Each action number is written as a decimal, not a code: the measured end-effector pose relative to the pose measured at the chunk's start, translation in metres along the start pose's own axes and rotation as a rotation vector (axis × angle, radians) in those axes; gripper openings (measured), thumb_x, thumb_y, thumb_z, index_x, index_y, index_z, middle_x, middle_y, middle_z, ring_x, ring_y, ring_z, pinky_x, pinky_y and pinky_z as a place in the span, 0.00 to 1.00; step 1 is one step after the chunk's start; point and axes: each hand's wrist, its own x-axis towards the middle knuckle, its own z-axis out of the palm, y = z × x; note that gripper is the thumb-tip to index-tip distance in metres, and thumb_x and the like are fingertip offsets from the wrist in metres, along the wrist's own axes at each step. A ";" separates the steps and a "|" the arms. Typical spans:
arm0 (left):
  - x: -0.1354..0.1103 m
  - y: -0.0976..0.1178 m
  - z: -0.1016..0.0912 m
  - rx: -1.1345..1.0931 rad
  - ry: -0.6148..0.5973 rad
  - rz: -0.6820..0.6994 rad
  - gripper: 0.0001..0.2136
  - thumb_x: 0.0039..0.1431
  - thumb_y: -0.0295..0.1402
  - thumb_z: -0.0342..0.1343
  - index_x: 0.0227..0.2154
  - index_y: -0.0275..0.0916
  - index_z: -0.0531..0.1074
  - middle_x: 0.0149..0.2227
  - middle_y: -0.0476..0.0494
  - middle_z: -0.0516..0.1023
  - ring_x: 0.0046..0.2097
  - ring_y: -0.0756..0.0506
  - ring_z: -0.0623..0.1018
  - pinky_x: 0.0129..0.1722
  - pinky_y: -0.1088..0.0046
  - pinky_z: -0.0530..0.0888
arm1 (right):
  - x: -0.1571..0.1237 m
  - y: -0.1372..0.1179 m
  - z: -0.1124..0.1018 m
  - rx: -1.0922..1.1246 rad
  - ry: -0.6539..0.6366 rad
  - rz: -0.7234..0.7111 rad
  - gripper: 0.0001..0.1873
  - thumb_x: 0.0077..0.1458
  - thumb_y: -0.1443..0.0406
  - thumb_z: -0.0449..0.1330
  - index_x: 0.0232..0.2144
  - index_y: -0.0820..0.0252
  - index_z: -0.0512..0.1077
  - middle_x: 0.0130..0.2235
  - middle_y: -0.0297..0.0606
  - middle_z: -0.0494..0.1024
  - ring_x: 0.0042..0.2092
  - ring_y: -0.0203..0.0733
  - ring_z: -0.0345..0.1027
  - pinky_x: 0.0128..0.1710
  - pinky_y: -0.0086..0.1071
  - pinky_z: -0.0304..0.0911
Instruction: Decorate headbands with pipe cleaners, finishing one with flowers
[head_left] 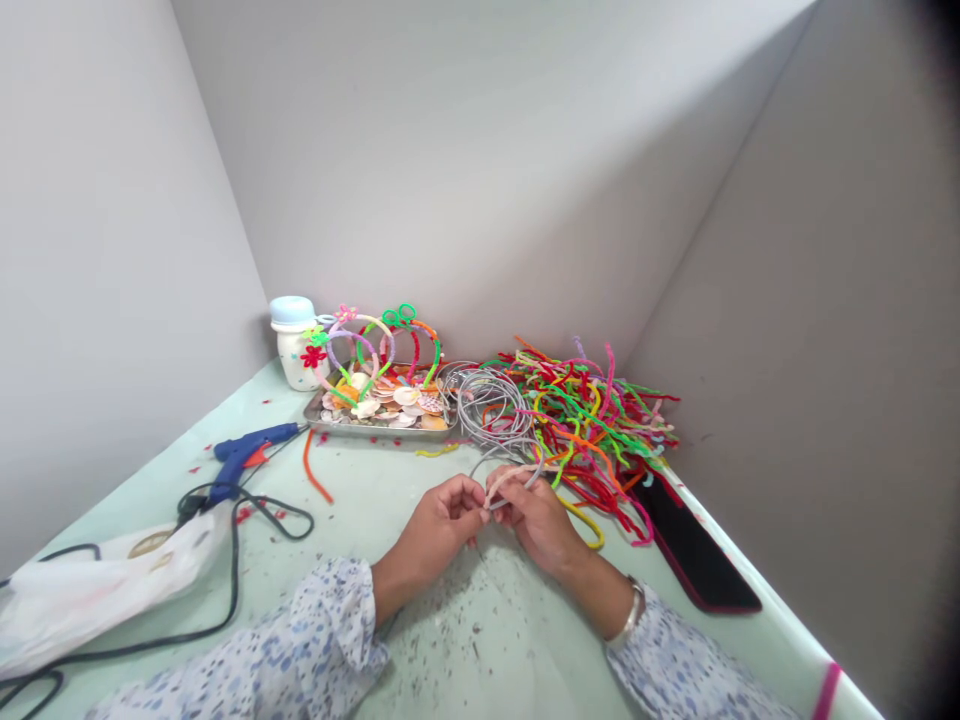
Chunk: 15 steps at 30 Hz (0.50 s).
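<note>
Over the middle of the table, my left hand (448, 520) and my right hand (541, 525) meet with closed fingertips. A pale pink pipe cleaner (510, 476) lies along the grey cord (538, 466), and both run through my right fingers. Thumb and forefinger of my left hand pinch the tips of the two where they come together. Just behind my hands, the grey cord leads back to a loose coil (491, 408). The exact contact between my fingertips is partly hidden.
A heap of coloured pipe cleaners (592, 420) lies at right, with a black phone-like slab (697, 545) beside it. Behind are a metal tray (390, 433) of shells, decorated headbands (352, 350) and a white jar (292, 350). A blue glue gun (244, 455) and plastic bag (112, 600) lie left.
</note>
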 end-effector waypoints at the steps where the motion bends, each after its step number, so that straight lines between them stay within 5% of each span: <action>1: 0.000 0.000 0.000 0.008 -0.005 -0.007 0.06 0.48 0.32 0.59 0.28 0.36 0.69 0.24 0.50 0.71 0.25 0.52 0.67 0.23 0.78 0.66 | 0.000 0.001 0.000 -0.009 0.001 0.003 0.09 0.50 0.61 0.60 0.25 0.62 0.70 0.24 0.32 0.70 0.23 0.32 0.60 0.21 0.25 0.54; 6: 0.000 -0.001 0.001 0.024 -0.040 -0.014 0.07 0.50 0.34 0.58 0.27 0.35 0.71 0.25 0.48 0.73 0.26 0.51 0.69 0.23 0.78 0.65 | 0.000 0.004 0.001 -0.093 0.003 0.017 0.15 0.46 0.61 0.64 0.37 0.58 0.67 0.24 0.28 0.70 0.22 0.31 0.60 0.21 0.25 0.54; 15: 0.001 -0.004 -0.001 -0.028 0.062 -0.052 0.05 0.46 0.31 0.58 0.26 0.35 0.71 0.22 0.52 0.70 0.22 0.54 0.65 0.23 0.78 0.62 | -0.007 0.000 0.009 -0.282 -0.050 0.018 0.27 0.43 0.60 0.68 0.45 0.57 0.65 0.36 0.35 0.72 0.30 0.35 0.66 0.29 0.29 0.63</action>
